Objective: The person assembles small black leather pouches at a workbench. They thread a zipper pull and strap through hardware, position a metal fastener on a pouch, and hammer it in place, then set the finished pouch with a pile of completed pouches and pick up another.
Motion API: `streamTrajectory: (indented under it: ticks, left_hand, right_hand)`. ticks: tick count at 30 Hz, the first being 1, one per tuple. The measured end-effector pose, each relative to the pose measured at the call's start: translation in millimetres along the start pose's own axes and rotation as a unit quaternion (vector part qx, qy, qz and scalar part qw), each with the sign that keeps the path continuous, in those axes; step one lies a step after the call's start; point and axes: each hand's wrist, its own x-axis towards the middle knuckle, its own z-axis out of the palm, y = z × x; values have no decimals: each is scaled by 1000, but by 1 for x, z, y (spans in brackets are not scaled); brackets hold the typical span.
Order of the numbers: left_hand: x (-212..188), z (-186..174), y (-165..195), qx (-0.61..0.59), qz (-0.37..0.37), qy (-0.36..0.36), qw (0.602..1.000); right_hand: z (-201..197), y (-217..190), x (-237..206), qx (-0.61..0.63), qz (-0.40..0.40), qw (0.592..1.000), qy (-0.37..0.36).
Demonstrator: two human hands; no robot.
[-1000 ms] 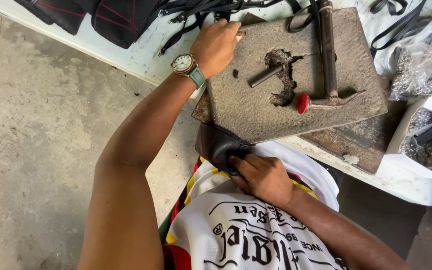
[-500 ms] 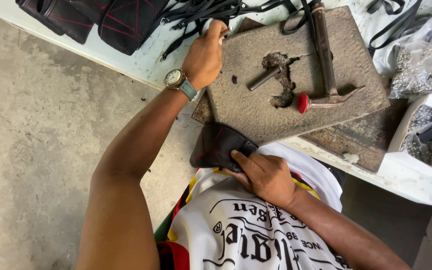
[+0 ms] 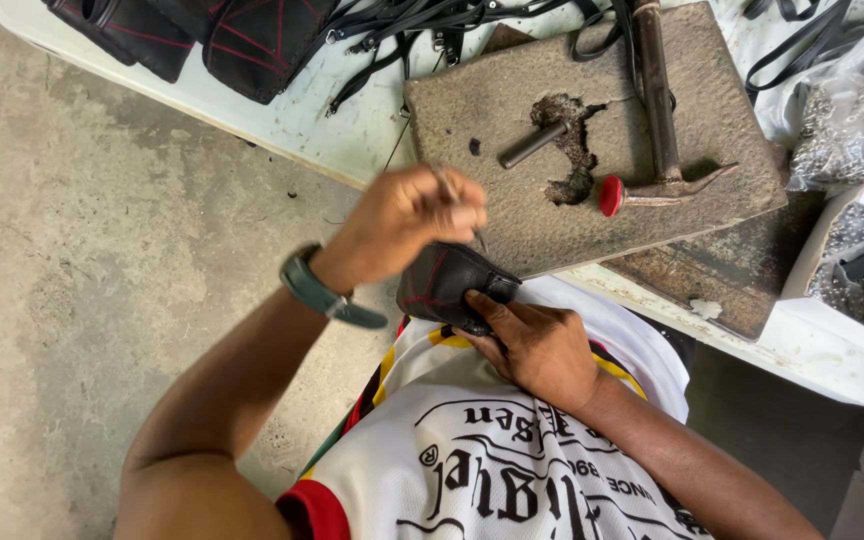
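Left hand: the left hand (image 3: 407, 222) hovers just above the black pouch, fingers pressed together and pinching a small thin metal piece (image 3: 449, 187), blurred and too small to name; one green wristwatch (image 3: 324, 293) sits on its wrist.
Right hand: the right hand (image 3: 540, 345) lies against the person's lap, fingers curled, thumb and fingertips gripping the near right edge of the pouch.
Black pouch: one small black leather pouch (image 3: 448, 285) with red stitching, held at the near edge of the table, just below the stone slab.
Stone slab: one rough grey slab (image 3: 512, 110) on the pale table (image 3: 312, 125), with one chipped hollow near its middle.
Tools on slab: one hammer (image 3: 657, 110) lying with its handle pointing far; one metal punch (image 3: 534, 146) beside the hollow; one red-capped tool (image 3: 612, 196) touching the hammer head.
Far left: two more black pouches (image 3: 252, 40) with red stitching, and a tangle of black straps (image 3: 422, 22).
Right: one clear bag of small metal fittings (image 3: 837, 125) and one white box (image 3: 852, 330).
Floor: bare concrete (image 3: 82, 280) at left.
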Motion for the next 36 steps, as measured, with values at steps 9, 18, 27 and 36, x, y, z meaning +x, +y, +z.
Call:
streamTrajectory:
  ticks: [9,18,27,36]
  left_hand:
    - [-21,26,-17,-161,-54,74,983]
    - [-21,23,-5,-105,-25,17,994]
    - [-36,38,9,208,133,50,968]
    - [-45,52,27,251,113,59,960]
  right_hand:
    - [0,-2,3,-12,3,1000,-10]
    - [-5,0,6,-2,0,1000,-24]
    - [-51,15,14,148,65,982,-93]
    - [-141,130,99,-376,37,910,-173]
